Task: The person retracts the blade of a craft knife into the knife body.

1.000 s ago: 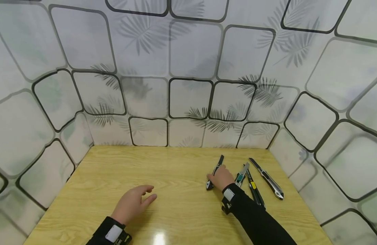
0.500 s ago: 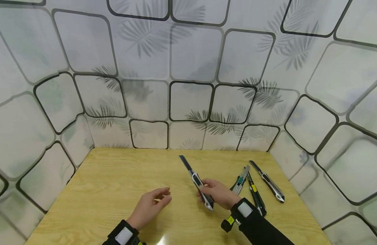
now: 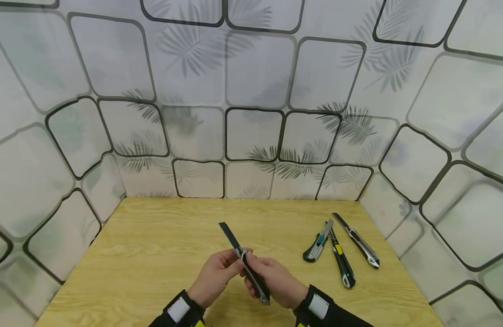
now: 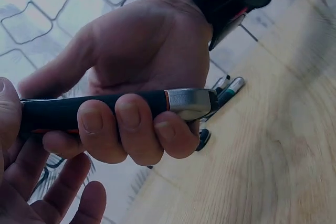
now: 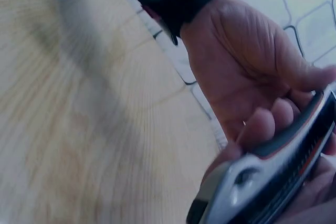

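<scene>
Place: Over the near middle of the wooden counter (image 3: 153,245), both hands are holding one utility knife (image 3: 245,263) up off the surface.

Knife look: It is showing a slim black handle with a thin orange line along it and a silver metal cap at the butt end (image 4: 191,103); a dark blade is sticking out at the far end.

Axis: Its long axis is running from near right to far left, the blade tip (image 3: 223,225) pointing away from the person and up to the left, the silver butt (image 3: 264,299) pointing back toward the person.

Right hand (image 3: 276,281): Its fingers (image 4: 126,129) are curling round the black handle, gripping it near the butt.

Left hand (image 3: 216,274): Its fingers are pinching the knife near the middle, just behind the blade.

Other knives: Three more are lying on the counter well to the right, blades pointing away: a green-handled knife (image 3: 317,245), a black knife with a yellow slider (image 3: 340,261) touching it near the tips, and a silver-and-black knife (image 3: 357,240) just beside them.

Containers: None are showing in any view.
</scene>
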A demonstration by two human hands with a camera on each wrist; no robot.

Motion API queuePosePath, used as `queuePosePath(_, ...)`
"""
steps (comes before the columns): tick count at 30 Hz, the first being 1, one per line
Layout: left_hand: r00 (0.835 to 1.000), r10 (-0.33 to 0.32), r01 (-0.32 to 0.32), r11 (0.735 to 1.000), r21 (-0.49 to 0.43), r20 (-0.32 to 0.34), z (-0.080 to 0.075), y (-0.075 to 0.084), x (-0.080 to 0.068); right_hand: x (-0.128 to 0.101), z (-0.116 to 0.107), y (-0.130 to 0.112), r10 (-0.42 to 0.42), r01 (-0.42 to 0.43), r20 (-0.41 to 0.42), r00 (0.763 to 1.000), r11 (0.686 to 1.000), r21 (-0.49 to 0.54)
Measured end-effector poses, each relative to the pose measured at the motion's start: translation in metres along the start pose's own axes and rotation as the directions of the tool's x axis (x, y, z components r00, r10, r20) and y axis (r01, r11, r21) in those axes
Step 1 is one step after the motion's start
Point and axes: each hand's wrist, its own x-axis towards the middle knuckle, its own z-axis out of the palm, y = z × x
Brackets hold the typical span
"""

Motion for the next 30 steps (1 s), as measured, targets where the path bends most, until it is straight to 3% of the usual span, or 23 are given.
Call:
queuePosePath(5,1.000,-0.009,0.009,1.000,0.022,-0.019,0.006,0.000,0.000,0.000,0.004,0.006,0.025,-0.027,-0.083,0.996,0.999,-0.027)
queuePosePath(12,1.000,-0.001,0.001,1.000,-0.014,-0.015,0.008,0.000,-0.001,-0.001,0.006,0.004,-0.006,-0.004,-0.121,0.993,0.997,-0.082)
queuePosePath(30,1.000,-0.003,0.003,0.999,-0.044,0.000,0.005,0.009,-0.005,-0.008,0.012,-0.006,-0.044,0.042,-0.043,0.998,0.998,-0.046)
